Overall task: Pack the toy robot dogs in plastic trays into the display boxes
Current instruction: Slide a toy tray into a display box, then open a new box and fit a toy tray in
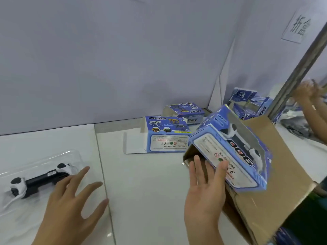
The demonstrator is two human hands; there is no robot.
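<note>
Reaching forward from the bottom edge, the person's left hand [70, 202] hovers with its fingers spread and relaxed, holding nothing, its fingertips just beside a clear plastic blister tray [40, 175] on the left. That tray lies flat on the glossy white tabletop [141, 191] and holds a black-and-white toy robot dog [38, 180] lying lengthwise on its side.

To the right, the right hand [203, 191] is held palm-open with straight fingers against the underside of a blue cardboard display box with a clear window [235, 149]. The box is tilted, and it is not clear whether it is gripped or only touched. Through its window a second white-and-black toy dog [254, 152] shows, already packed inside. This box sits over the near corner of a large brown corrugated carton [265, 200] at the right edge of the table.

Further back, near the middle, an unfilled blue display box printed with dog pictures [166, 137] lies on the tabletop with one white flap open. Just behind it lies another flattened blue box [185, 110]. More blue boxes [247, 105] are stacked in the far right corner.

A plain pale grey partition wall [106, 59] closes the back. On the right panel hangs a white paper sign with black characters [299, 25]. Another person's hand [309, 91] shows, blurred, beyond a slanted metal post [297, 73].
</note>
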